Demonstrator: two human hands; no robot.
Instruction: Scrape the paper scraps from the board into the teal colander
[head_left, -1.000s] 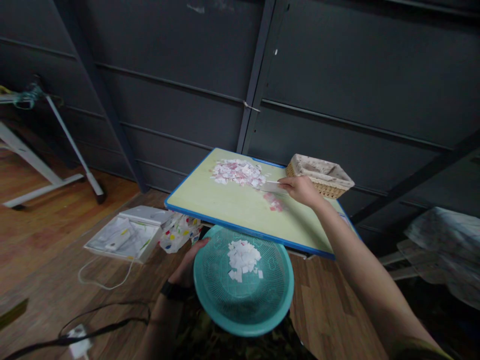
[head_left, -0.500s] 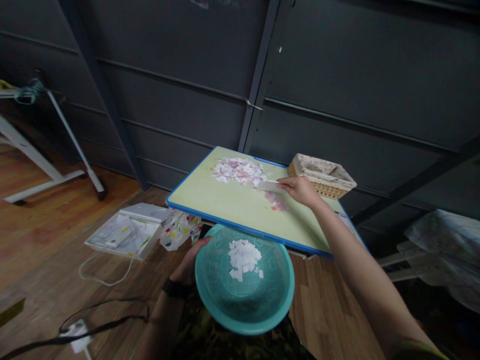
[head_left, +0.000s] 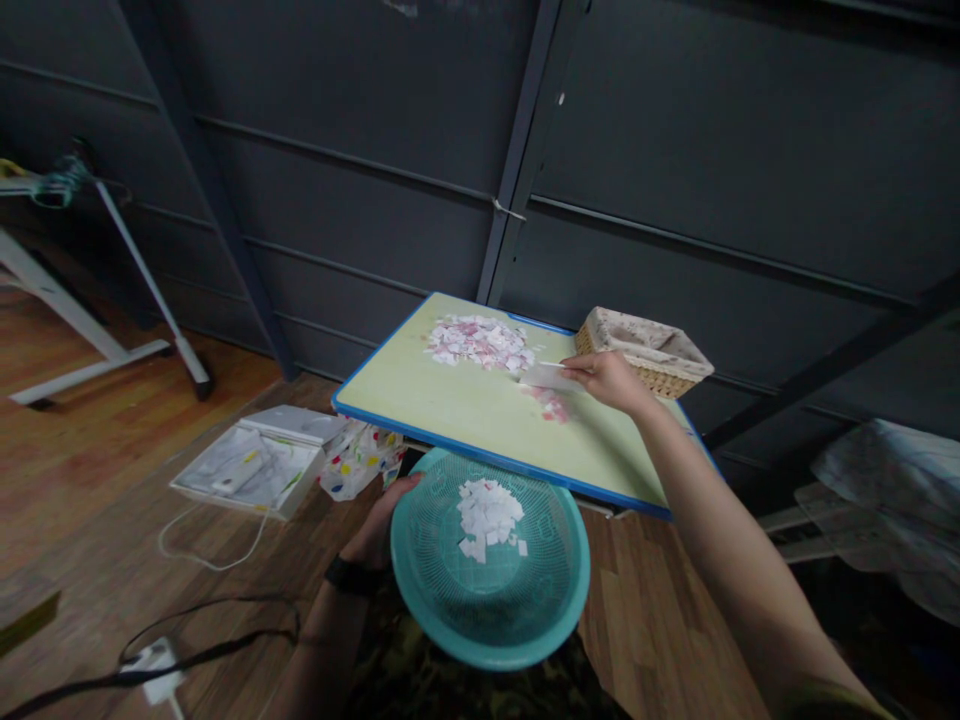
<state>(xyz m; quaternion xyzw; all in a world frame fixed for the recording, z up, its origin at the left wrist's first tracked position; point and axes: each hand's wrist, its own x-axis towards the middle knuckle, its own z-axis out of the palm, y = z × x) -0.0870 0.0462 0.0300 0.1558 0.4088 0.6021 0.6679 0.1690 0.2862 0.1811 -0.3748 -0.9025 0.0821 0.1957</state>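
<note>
My left hand (head_left: 386,520) grips the rim of a teal plastic colander (head_left: 427,590) below the table's front edge. White paper scraps (head_left: 489,515) lie in the colander. Over the table (head_left: 420,400), my right hand (head_left: 609,378) pinches a flat white card (head_left: 546,376), its lower edge close to the tabletop. A small spread of pink scraps (head_left: 551,404) lies just beneath the card. Further left on the table is a larger heap of white and pink scraps (head_left: 480,342).
A cloth-lined wicker basket (head_left: 652,378) stands at the table's back right. Dark metal panels (head_left: 375,180) rise behind. On the floor to the left are an open white box (head_left: 247,465), a dotted bag (head_left: 360,460) and a power strip (head_left: 154,670) with cables.
My right hand and the card have shifted slightly right and down over the pink scraps. My left hand and the colander stay nearly still.
</note>
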